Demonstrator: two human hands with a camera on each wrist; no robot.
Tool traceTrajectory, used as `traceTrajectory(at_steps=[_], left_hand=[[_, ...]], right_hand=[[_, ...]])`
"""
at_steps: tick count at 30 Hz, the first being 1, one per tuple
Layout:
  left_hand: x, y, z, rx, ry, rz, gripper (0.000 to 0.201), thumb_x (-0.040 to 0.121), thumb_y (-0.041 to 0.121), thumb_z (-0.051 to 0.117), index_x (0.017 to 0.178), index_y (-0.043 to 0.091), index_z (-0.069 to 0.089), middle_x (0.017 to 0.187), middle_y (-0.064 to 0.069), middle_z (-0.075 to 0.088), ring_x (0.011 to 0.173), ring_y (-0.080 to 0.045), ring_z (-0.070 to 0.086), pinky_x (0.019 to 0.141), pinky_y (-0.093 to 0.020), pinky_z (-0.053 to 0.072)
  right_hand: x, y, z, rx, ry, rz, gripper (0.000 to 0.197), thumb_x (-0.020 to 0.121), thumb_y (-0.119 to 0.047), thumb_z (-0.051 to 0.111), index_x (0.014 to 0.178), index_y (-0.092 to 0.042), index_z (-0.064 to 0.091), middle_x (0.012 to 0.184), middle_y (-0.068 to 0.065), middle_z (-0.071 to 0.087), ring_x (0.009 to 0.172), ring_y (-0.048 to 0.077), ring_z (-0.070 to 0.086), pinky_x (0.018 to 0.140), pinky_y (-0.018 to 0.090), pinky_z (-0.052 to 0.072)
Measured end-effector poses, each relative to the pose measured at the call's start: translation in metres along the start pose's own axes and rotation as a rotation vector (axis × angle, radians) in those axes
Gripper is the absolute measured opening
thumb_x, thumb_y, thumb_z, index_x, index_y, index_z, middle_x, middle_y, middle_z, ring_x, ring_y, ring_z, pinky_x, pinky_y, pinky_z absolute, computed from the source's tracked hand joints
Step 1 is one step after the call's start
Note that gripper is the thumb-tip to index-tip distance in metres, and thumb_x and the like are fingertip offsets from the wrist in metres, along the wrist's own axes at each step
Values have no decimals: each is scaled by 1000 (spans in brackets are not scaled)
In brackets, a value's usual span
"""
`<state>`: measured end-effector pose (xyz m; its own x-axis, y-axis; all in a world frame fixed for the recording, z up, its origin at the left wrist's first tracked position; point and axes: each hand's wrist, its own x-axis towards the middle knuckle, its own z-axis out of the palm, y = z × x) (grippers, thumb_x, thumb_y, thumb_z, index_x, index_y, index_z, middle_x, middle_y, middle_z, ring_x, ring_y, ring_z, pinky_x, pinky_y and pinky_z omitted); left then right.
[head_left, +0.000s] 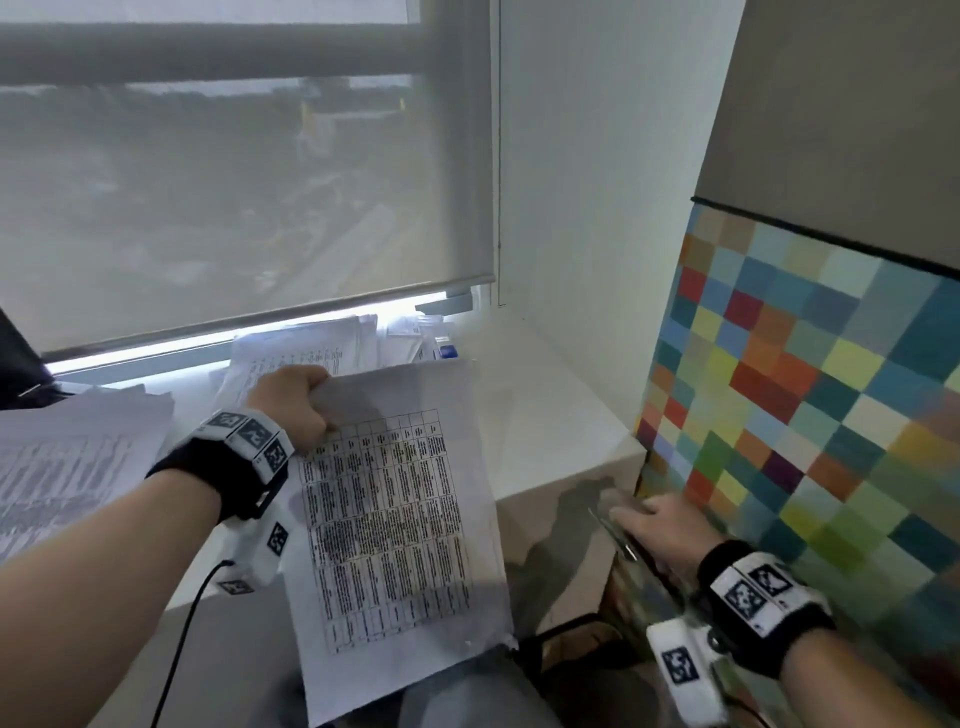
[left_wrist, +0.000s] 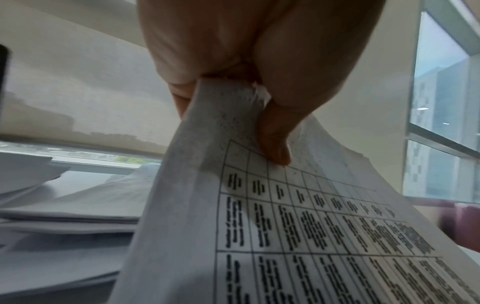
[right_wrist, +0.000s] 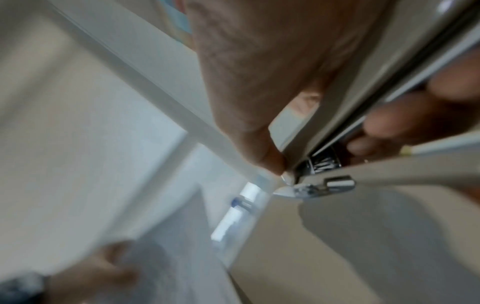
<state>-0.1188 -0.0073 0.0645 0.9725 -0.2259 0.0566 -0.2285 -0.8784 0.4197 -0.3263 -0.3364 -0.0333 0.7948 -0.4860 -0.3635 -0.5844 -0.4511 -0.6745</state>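
A stack of paper sheets (head_left: 395, 519) printed with a table of text hangs in front of me over the sill's edge. My left hand (head_left: 291, 400) pinches its top left corner. In the left wrist view the thumb lies on the printed face of the sheets (left_wrist: 285, 236) and the fingers of the left hand (left_wrist: 233, 98) are curled behind. Low on the right, my right hand (head_left: 654, 525) grips a beige and metal stapler (head_left: 615, 535) beside the sill's corner. The right hand (right_wrist: 319, 144) wraps the stapler (right_wrist: 327, 184), whose metal nose points towards the papers.
A white window sill (head_left: 545, 415) runs behind the sheets. More paper stacks lie at the left (head_left: 78, 447) and at the back (head_left: 311, 348). A grey roller blind (head_left: 234, 182) covers the window. A panel of coloured squares (head_left: 805, 389) stands close on the right.
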Motion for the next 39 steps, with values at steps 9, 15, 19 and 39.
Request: traceTrajectory(at_steps=[9,15,19,39], left_hand=[[10,-42,-28,-79,61,-77,35,66,10,87,75,27,58,74,9,60,79,-19,62,67,-24,46],[26,-67,-45,-99,101,-100,37,63,15,90,92,15,66,79,3,62,83,-20,61,81,-32,50],[39,-81,-48,-119,100,-66,37,66,12,87,69,18,51,63,13,53,67,-13,52,66,-21,41],[72,-113,-30,-202,64,8,35,70,4,80,64,24,53,65,11,59,64,-7,56,57,-13,40]], right_hand=[[84,-135,2,-293,52,-248,26,84,-23,57,61,-12,52,57,6,53,69,29,61,61,29,42],[139,-171,41,-395,56,-219,54,89,-60,42,77,-9,57,67,7,58,72,30,60,70,29,42],[163,-197,54,-472,69,-180,46,90,-51,42,94,-9,60,95,13,62,89,31,58,78,30,43],[191,-283,96,46,345,-317,25,90,-25,59,101,-2,62,99,19,65,91,34,60,76,30,41]])
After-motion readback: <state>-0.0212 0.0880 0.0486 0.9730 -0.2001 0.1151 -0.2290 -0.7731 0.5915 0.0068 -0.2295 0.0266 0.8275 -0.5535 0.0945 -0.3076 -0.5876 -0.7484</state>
